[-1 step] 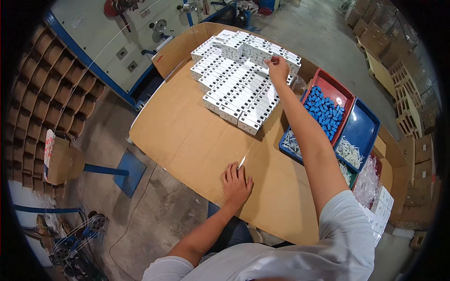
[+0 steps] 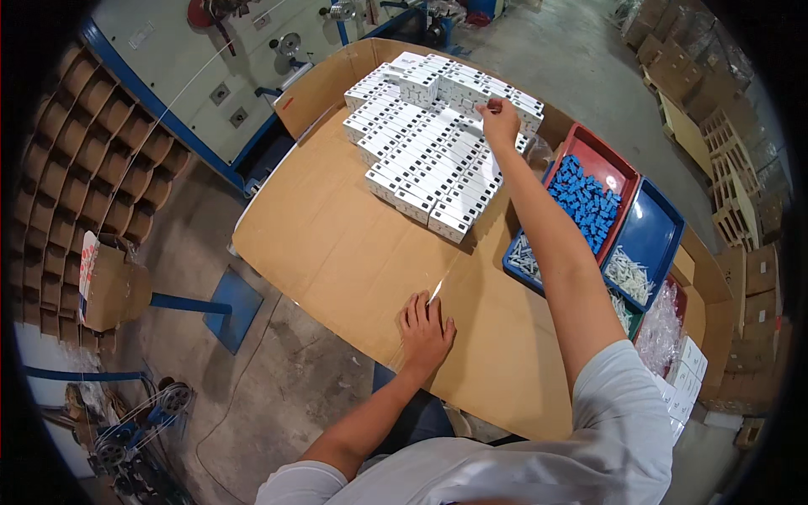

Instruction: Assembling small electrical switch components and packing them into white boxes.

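Note:
My left hand (image 2: 425,335) lies flat on the cardboard-covered table (image 2: 337,261) near its front edge, fingers spread and nothing in them. Stretched out to the far side, my right hand (image 2: 502,124) is over the block of small white boxes (image 2: 425,156), by its back right part. Its fingers are curled together, and what they hold, if anything, is hidden. The boxes stand packed in tight rows with dark square marks along their tops. At the back, a raised row of white boxes (image 2: 459,88) sits higher than the rest.
Right of my arm are a red tray (image 2: 621,160) of blue plastic pieces (image 2: 585,198) and a blue tray (image 2: 659,215) with white plugs (image 2: 629,273). Clear plastic bags (image 2: 661,324) and more white boxes (image 2: 690,366) lie nearer. A cardboard wall (image 2: 332,80) edges the table's back.

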`<action>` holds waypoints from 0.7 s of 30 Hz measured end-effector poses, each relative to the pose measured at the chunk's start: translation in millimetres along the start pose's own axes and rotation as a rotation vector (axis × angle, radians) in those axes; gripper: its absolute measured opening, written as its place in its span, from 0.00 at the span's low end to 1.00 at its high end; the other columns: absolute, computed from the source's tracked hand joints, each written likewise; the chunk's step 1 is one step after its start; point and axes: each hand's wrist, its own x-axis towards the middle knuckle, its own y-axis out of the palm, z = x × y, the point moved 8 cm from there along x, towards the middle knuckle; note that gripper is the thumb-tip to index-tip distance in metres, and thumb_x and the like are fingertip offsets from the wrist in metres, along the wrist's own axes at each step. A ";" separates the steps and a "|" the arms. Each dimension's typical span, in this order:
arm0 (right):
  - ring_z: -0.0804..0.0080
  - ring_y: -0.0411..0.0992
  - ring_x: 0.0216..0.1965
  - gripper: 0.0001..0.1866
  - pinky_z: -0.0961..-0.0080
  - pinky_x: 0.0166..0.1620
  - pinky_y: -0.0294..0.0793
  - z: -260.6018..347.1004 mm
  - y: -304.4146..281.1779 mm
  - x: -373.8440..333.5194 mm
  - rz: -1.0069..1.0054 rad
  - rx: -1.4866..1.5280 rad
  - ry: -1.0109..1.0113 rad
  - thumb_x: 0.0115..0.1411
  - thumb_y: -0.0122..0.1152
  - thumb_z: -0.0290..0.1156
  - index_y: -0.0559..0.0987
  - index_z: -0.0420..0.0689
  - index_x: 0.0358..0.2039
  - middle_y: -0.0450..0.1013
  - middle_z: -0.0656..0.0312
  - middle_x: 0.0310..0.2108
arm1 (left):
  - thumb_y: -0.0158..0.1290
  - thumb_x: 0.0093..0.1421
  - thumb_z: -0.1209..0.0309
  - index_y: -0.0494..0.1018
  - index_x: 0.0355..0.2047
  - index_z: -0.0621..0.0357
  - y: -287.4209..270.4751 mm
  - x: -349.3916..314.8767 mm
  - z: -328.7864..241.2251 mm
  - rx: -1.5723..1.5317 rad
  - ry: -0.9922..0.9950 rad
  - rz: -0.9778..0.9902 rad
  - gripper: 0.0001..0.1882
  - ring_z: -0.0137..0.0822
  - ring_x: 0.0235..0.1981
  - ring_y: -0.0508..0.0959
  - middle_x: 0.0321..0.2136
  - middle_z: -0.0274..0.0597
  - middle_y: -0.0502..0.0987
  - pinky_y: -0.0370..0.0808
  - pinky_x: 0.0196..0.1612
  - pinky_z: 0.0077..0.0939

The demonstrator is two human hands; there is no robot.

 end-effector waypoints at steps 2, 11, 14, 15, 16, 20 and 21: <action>0.61 0.81 0.35 0.18 0.67 0.41 0.78 -5.1 13.8 8.7 -0.009 0.007 -0.018 0.52 0.78 0.35 0.82 0.39 0.38 0.82 0.55 0.34 | 0.56 0.61 0.59 0.70 0.56 0.63 2.3 1.2 1.3 -0.038 -0.016 0.011 0.27 0.54 0.67 0.61 0.61 0.54 0.67 0.56 0.67 0.55; 0.59 0.80 0.35 0.16 0.63 0.43 0.77 -27.0 57.0 30.2 -0.080 -0.061 -0.052 0.51 0.78 0.34 0.81 0.40 0.35 0.81 0.55 0.32 | 0.58 0.60 0.57 0.69 0.57 0.62 12.2 -0.9 4.9 -0.038 -0.036 0.039 0.29 0.54 0.68 0.60 0.62 0.54 0.66 0.54 0.68 0.55; 0.61 0.80 0.34 0.17 0.65 0.41 0.78 -29.6 62.9 31.2 -0.097 -0.069 -0.079 0.51 0.78 0.35 0.82 0.40 0.36 0.82 0.56 0.32 | 0.58 0.59 0.51 0.69 0.59 0.61 12.7 0.5 3.4 -0.044 -0.061 0.091 0.34 0.55 0.70 0.58 0.64 0.54 0.64 0.53 0.69 0.56; 0.60 0.80 0.35 0.17 0.64 0.42 0.78 -28.7 66.1 28.7 -0.107 -0.075 -0.079 0.51 0.78 0.35 0.82 0.40 0.36 0.82 0.55 0.32 | 0.58 0.59 0.51 0.69 0.59 0.61 10.6 0.7 3.1 -0.041 -0.063 0.092 0.34 0.55 0.70 0.58 0.64 0.54 0.64 0.53 0.69 0.56; 0.59 0.80 0.35 0.17 0.63 0.42 0.78 -28.0 68.0 26.9 -0.117 -0.081 -0.079 0.52 0.78 0.35 0.81 0.41 0.36 0.82 0.55 0.32 | 0.58 0.58 0.48 0.68 0.59 0.61 8.5 0.9 2.7 -0.055 -0.068 0.094 0.36 0.55 0.70 0.58 0.64 0.54 0.64 0.52 0.69 0.57; 0.56 0.78 0.36 0.15 0.61 0.43 0.77 -24.0 70.4 22.2 -0.157 -0.126 -0.140 0.53 0.77 0.34 0.81 0.41 0.34 0.81 0.54 0.31 | 0.59 0.56 0.44 0.68 0.60 0.61 6.2 2.4 0.8 -0.072 -0.058 0.095 0.40 0.55 0.70 0.57 0.64 0.55 0.64 0.51 0.69 0.58; 0.55 0.78 0.36 0.15 0.60 0.43 0.76 -26.2 71.5 23.7 -0.139 -0.126 -0.124 0.53 0.76 0.35 0.80 0.41 0.34 0.80 0.54 0.31 | 0.59 0.56 0.44 0.68 0.60 0.61 6.6 2.8 0.8 -0.071 -0.058 0.095 0.40 0.55 0.70 0.57 0.64 0.55 0.64 0.51 0.69 0.58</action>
